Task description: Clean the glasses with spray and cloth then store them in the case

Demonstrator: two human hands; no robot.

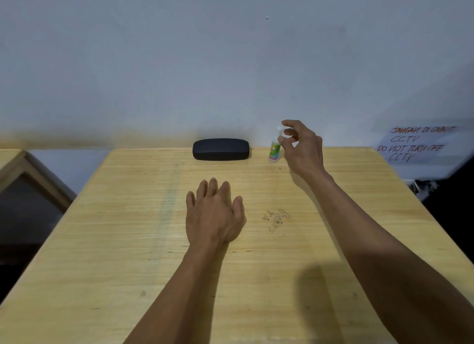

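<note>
A closed black glasses case (220, 149) lies at the table's far edge by the wall. To its right stands a small white spray bottle (274, 150) with a green label, upright on the table. My right hand (302, 148) is at the bottle's top, thumb and fingertips curled round the cap and neck. My left hand (214, 212) rests palm down on the middle of the table with fingers straight, holding nothing. No glasses or cloth are in view.
The light wooden table (115, 241) has scribbled writing (275, 219) right of my left hand. A white wall rises behind it. A handwritten paper sign (420, 144) sits at the far right, and a wooden frame (28, 174) at the left.
</note>
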